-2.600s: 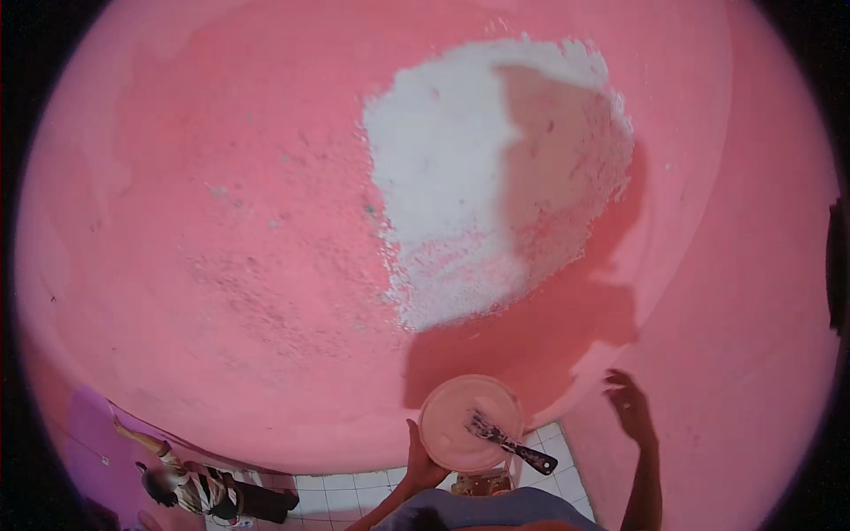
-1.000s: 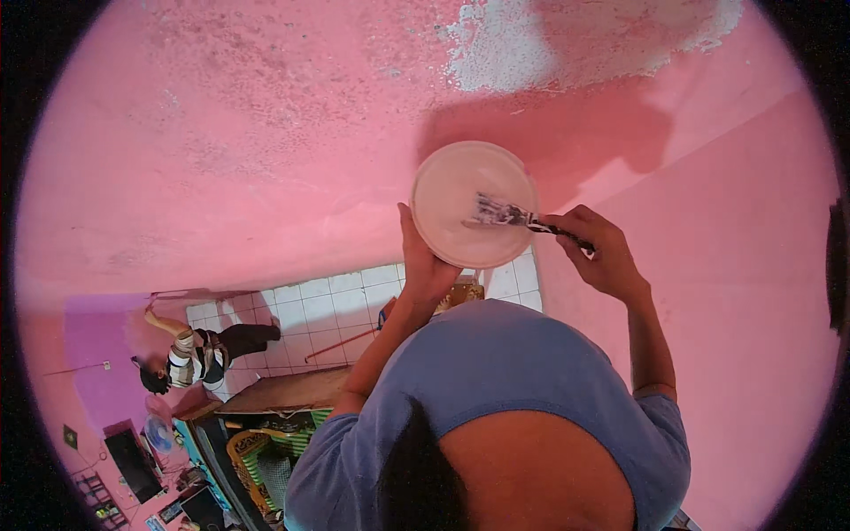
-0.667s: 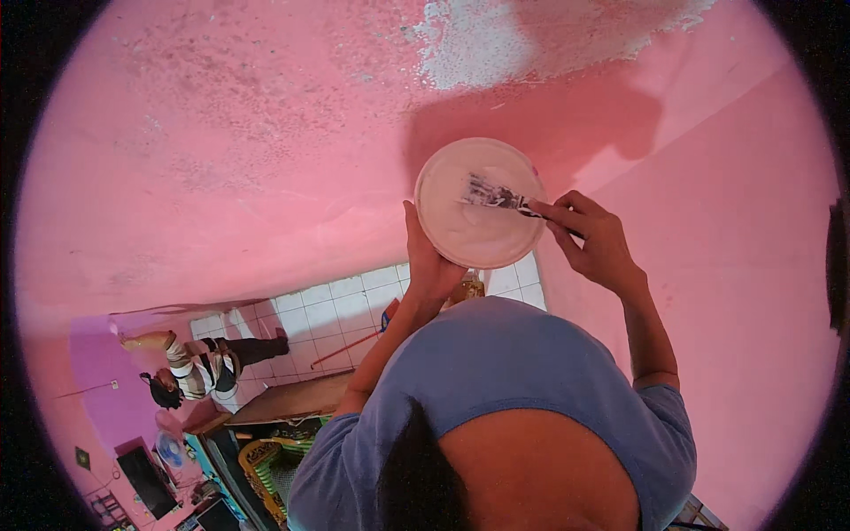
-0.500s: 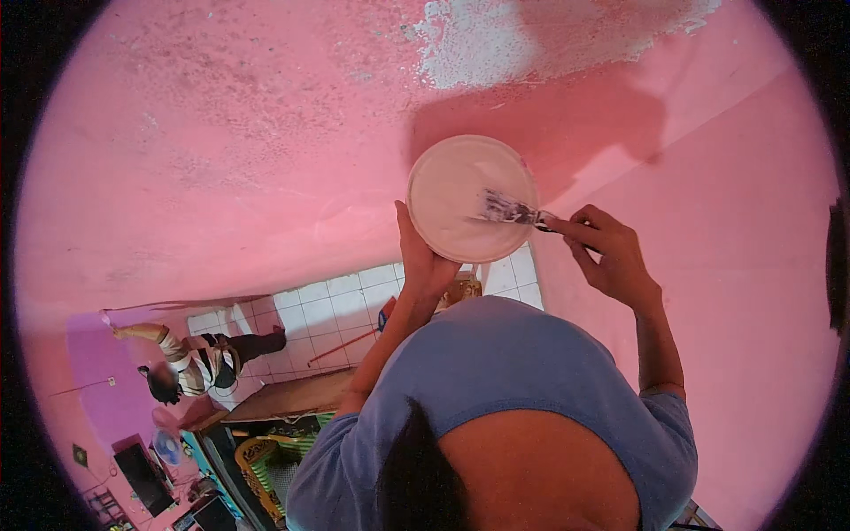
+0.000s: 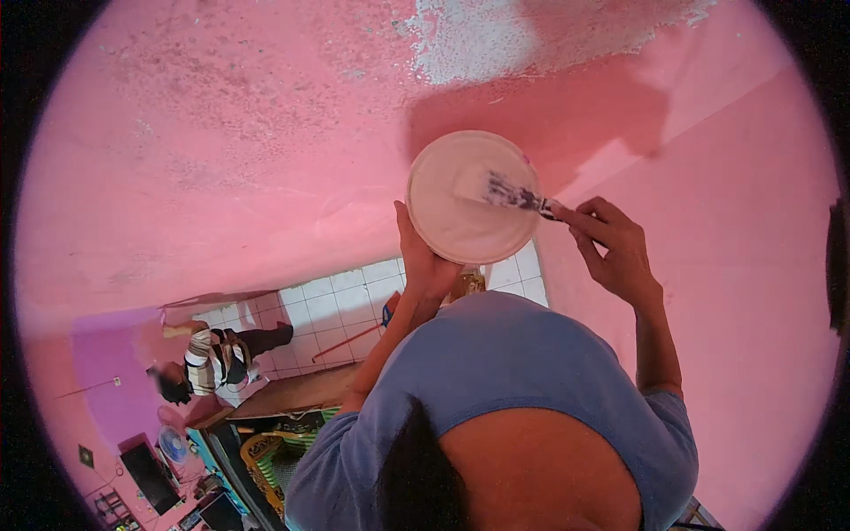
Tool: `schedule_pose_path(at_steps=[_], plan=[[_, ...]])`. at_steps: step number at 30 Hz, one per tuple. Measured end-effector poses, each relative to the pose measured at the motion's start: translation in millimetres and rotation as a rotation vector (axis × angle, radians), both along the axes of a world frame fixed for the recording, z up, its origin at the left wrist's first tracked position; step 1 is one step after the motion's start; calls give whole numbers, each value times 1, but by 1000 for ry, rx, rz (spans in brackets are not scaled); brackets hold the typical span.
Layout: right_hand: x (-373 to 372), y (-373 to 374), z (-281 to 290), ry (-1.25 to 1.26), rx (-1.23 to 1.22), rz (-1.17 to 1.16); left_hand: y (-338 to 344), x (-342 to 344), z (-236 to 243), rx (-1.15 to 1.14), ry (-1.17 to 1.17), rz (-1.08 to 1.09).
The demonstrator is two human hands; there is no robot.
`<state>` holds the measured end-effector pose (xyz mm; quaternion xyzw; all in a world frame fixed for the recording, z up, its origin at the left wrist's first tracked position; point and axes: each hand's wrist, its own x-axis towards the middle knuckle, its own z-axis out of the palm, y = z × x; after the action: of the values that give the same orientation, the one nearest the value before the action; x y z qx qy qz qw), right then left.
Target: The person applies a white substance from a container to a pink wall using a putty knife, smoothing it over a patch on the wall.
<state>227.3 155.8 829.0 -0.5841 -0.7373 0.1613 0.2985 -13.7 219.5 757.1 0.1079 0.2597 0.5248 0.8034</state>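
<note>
My left hand (image 5: 423,265) supports a round pale tub (image 5: 425,232) from its left side and underneath, closed on its edge. Inside is a smooth whitish-pink paste or paint; how deep it is I cannot tell. Between the fingers and thumb of my right hand (image 5: 615,248), at the tub's right, is the handle of a paintbrush (image 5: 518,194). Its dark bristles, smeared with white, lie over the tub's middle, and the brush crosses the right rim.
Beyond the tub rises a pink wall (image 5: 266,212) with a bare whitish patch (image 5: 469,40). At the lower left, another person (image 5: 217,361) stands on white floor tiles (image 5: 332,305) by a purple wall patch (image 5: 106,354). A long cabinet (image 5: 292,394), chair (image 5: 261,456) and fan (image 5: 173,444) are nearer.
My right hand and the paintbrush have shifted slightly, the bristles moving a little up within the tub. The other person's raised arm has drawn in toward the body.
</note>
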Motion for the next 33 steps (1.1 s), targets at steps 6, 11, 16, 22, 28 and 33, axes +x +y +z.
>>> schedule_pose_path(at_steps=[6,11,16,22,28,33], plan=[[-7,-4,-9,-25,-121,-51,0,-2,3,-13,-39,-4],[4,-17,2,-31,-24,-45,-5,-1,-2,-33,10,4],[-11,-17,7,-87,57,-55,-17,13,16,-52,-36,-73],[0,-45,25,-136,-67,-39,-22,14,16,-97,-17,-44],[-10,-37,36,-113,17,-44,-21,19,6,-61,-85,-151],[-8,-46,28,-185,-142,-23,-15,17,12,-102,-125,-178]])
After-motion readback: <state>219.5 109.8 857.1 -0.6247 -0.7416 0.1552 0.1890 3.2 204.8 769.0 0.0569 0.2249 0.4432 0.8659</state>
